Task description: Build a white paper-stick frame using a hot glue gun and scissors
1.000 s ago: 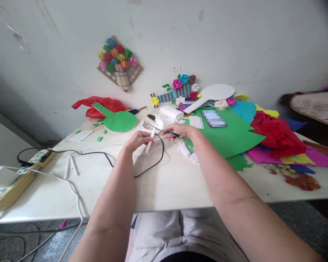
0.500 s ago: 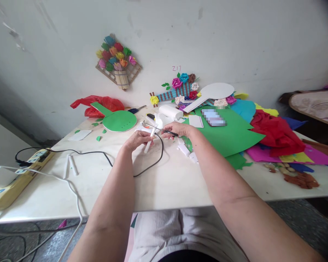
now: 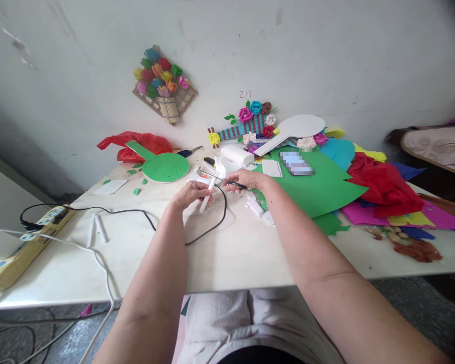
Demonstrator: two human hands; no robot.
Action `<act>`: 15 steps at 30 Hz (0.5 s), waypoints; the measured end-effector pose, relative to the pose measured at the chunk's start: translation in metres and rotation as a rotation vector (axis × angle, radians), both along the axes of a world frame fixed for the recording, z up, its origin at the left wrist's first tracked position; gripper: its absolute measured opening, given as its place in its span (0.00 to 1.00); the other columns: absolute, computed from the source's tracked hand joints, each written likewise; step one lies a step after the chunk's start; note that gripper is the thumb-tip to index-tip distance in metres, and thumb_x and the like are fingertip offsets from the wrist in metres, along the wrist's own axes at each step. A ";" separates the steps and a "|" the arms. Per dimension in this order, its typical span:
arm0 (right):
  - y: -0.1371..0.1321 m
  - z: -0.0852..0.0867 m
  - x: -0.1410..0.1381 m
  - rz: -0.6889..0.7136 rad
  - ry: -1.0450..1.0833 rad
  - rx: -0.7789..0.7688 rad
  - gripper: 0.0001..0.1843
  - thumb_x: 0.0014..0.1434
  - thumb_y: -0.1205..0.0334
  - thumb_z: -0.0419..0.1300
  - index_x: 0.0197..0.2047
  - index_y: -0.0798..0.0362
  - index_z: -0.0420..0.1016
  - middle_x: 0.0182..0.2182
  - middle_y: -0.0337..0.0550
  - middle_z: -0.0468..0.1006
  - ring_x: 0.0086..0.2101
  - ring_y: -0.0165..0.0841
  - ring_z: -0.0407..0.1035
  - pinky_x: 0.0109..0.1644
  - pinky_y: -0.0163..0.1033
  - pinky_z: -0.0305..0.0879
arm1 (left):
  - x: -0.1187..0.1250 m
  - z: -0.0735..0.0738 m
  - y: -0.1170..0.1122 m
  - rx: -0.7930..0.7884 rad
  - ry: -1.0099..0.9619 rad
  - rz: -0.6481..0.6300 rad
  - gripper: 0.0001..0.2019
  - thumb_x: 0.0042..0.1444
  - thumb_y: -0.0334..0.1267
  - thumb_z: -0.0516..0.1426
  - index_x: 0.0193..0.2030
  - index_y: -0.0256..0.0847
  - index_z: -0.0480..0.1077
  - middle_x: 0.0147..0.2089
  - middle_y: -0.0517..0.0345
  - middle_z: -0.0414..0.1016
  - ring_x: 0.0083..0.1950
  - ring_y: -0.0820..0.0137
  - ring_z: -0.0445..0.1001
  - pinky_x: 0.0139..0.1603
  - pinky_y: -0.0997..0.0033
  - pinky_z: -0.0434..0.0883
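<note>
Between thumb and fingers, my left hand (image 3: 193,194) pinches a narrow white strip (image 3: 205,202), tilted over the table. Closed around a slim tool with a dark handle (image 3: 238,184) is my right hand (image 3: 246,180). The tool's thin metal shaft points left and crosses the upper part of the strip; its exact kind is unclear. A black cable (image 3: 225,212) loops just below the hands. Beyond them lie crumpled white material (image 3: 220,168) and a white roll (image 3: 236,156). Small white pieces (image 3: 255,206) rest beneath my right wrist.
A green paddle-shaped cutout (image 3: 166,168) and red plastic (image 3: 151,143) lie at left. Green sheets (image 3: 318,194), a phone (image 3: 297,163) and a white paddle shape (image 3: 301,126) cover the right. A power strip (image 3: 41,237) with cords sits along the left edge.
</note>
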State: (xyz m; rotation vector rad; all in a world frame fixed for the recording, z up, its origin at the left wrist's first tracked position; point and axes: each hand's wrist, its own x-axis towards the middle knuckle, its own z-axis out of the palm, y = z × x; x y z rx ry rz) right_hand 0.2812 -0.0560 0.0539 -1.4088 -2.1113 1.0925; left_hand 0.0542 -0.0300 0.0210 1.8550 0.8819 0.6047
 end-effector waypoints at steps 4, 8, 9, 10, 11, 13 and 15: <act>-0.002 0.001 -0.001 -0.009 0.009 -0.008 0.22 0.47 0.51 0.65 0.42 0.56 0.74 0.23 0.37 0.71 0.19 0.20 0.62 0.18 0.25 0.49 | 0.000 0.001 -0.001 -0.001 -0.002 -0.010 0.16 0.46 0.47 0.59 0.33 0.33 0.74 0.26 0.54 0.75 0.28 0.71 0.71 0.29 0.74 0.65; 0.000 0.000 0.000 -0.002 0.002 -0.006 0.23 0.46 0.49 0.65 0.41 0.56 0.74 0.23 0.37 0.71 0.19 0.21 0.62 0.18 0.26 0.50 | 0.000 0.000 -0.001 0.007 -0.006 -0.015 0.17 0.45 0.48 0.59 0.30 0.33 0.74 0.26 0.54 0.74 0.27 0.71 0.71 0.30 0.73 0.66; 0.000 0.000 0.000 -0.001 0.000 -0.005 0.24 0.46 0.48 0.65 0.41 0.56 0.74 0.23 0.37 0.71 0.19 0.21 0.63 0.18 0.26 0.50 | 0.000 0.000 -0.001 0.009 -0.005 -0.014 0.17 0.45 0.48 0.59 0.30 0.34 0.74 0.26 0.54 0.74 0.27 0.71 0.71 0.30 0.73 0.66; 0.001 -0.001 0.000 0.003 -0.002 -0.003 0.24 0.46 0.48 0.65 0.41 0.56 0.74 0.23 0.37 0.71 0.19 0.21 0.63 0.18 0.26 0.50 | 0.000 0.000 -0.001 0.010 -0.002 -0.013 0.17 0.45 0.49 0.59 0.30 0.34 0.74 0.26 0.54 0.74 0.27 0.71 0.71 0.30 0.72 0.66; 0.002 -0.002 0.001 0.009 -0.002 -0.001 0.24 0.46 0.47 0.65 0.41 0.56 0.74 0.23 0.37 0.71 0.19 0.21 0.63 0.18 0.26 0.50 | 0.000 0.000 -0.001 0.012 0.002 -0.011 0.17 0.45 0.49 0.59 0.29 0.34 0.74 0.26 0.54 0.74 0.27 0.71 0.71 0.30 0.72 0.66; 0.003 -0.003 0.001 0.022 0.000 0.000 0.23 0.47 0.47 0.64 0.41 0.56 0.74 0.23 0.37 0.71 0.19 0.21 0.63 0.18 0.26 0.50 | 0.000 0.000 -0.001 0.017 0.004 -0.011 0.16 0.45 0.48 0.59 0.29 0.33 0.74 0.26 0.53 0.74 0.27 0.71 0.71 0.30 0.72 0.66; 0.003 -0.004 0.000 0.028 0.001 -0.001 0.23 0.47 0.47 0.64 0.40 0.56 0.74 0.23 0.37 0.71 0.19 0.21 0.62 0.18 0.26 0.50 | 0.000 0.000 -0.001 0.021 -0.002 -0.016 0.16 0.45 0.48 0.59 0.29 0.33 0.74 0.25 0.53 0.74 0.27 0.71 0.71 0.29 0.73 0.66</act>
